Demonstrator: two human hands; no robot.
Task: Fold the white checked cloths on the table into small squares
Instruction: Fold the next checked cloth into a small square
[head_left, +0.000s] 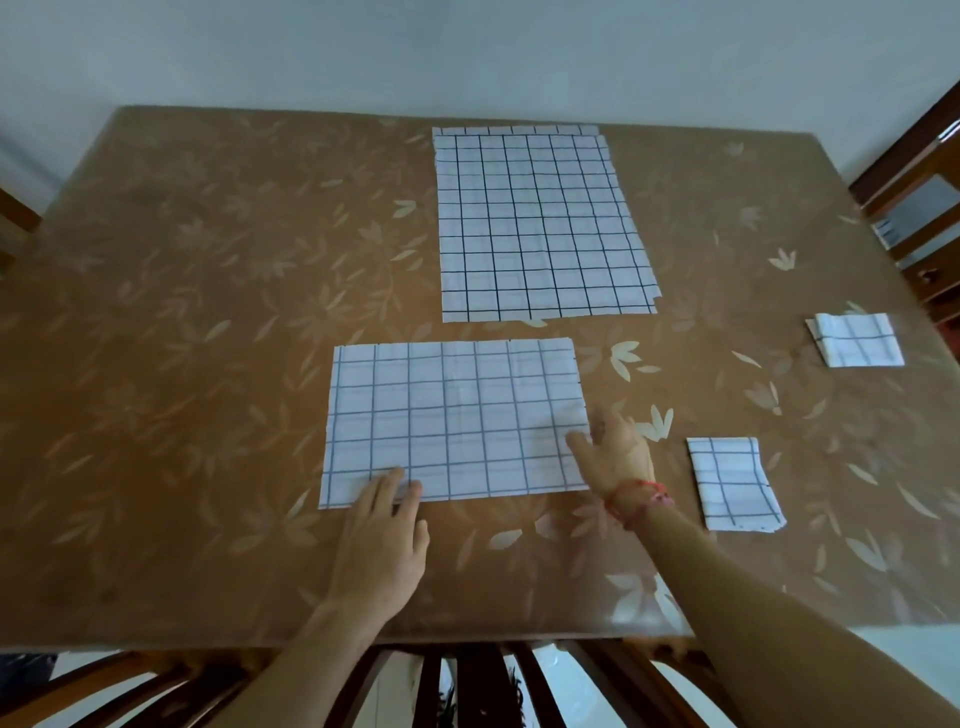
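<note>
A white checked cloth (452, 421) lies flat as a wide rectangle near the table's front. My left hand (382, 535) rests flat on its near edge with straight fingers. My right hand (615, 452), with a red thread at the wrist, touches the cloth's right edge with spread fingers. A stack of larger checked cloths (540, 228) lies spread out behind it. Two small folded checked squares sit to the right, one near (732, 483) and one farther away (854, 340).
The table (182, 322) wears a brown leaf-patterned cover under a clear sheet. A wooden chair back (467, 680) stands at the near edge. More wooden chair (919, 171) shows at the right, and a pale wall runs behind.
</note>
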